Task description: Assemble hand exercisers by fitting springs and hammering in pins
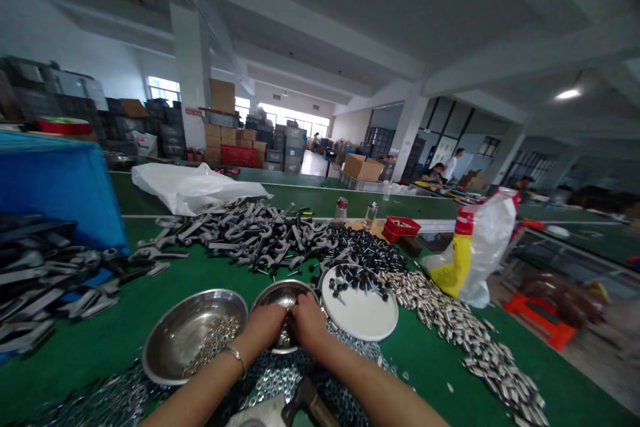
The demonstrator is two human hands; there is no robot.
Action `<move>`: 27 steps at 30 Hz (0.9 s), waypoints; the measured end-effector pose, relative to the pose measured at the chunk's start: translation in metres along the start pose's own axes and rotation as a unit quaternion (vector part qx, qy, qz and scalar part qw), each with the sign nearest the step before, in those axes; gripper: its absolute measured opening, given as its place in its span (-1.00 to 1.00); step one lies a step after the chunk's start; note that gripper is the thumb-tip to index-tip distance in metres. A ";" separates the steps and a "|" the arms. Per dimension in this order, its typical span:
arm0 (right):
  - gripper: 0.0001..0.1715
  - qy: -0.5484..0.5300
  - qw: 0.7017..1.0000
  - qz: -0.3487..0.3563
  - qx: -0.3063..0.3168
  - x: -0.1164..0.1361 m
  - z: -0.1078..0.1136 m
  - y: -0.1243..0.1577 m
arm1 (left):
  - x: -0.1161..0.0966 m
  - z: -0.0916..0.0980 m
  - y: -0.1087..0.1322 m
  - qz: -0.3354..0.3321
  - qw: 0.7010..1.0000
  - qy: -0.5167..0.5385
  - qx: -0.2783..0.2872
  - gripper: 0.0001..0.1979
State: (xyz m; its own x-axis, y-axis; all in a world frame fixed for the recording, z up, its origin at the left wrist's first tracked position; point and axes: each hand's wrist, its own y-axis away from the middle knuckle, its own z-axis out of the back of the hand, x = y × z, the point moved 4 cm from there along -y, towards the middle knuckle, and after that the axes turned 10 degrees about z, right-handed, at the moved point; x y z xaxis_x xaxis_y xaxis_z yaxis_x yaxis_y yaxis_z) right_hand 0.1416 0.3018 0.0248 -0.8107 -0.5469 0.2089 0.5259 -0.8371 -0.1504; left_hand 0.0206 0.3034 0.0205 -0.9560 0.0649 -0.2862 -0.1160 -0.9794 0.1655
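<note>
Both hands meet over the small steel bowl point(283, 292) on the green bench point(120, 327). The left hand point(264, 327) and right hand point(309, 323) are curled shut, fingertips together, and whatever small part they pinch is hidden. A larger bowl point(170, 340) of washers sits just left, a white plate point(365, 321) of black screws just right. Working low over the small bowl seems wise, so a slipped piece lands inside, not among the loose nuts point(280, 377)

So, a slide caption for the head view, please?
Left hand and right hand meet at a small steel bowl beside a white plate.
</note>
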 end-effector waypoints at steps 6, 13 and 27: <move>-0.80 -0.072 0.995 -0.025 -0.065 0.005 0.025 0.001 | -0.010 0.023 0.020 -0.020 0.997 0.031 -0.063 -0.69; -0.64 -0.255 0.965 -0.026 -0.059 0.020 0.047 0.065 | 0.011 0.034 0.106 0.003 0.990 0.112 -0.086 -0.79; -0.66 -0.252 0.964 0.081 -0.018 0.067 -0.002 0.124 | 0.061 0.023 0.260 0.050 0.897 0.419 -0.131 -0.86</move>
State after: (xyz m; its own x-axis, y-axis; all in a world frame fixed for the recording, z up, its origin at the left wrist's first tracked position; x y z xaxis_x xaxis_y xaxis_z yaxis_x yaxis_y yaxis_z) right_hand 0.1520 0.1619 0.0180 -0.4868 -0.6141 0.6212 0.6181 -0.7447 -0.2518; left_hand -0.0737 0.0576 0.0681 -0.4070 -0.0855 -0.9094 0.1312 -0.9908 0.0344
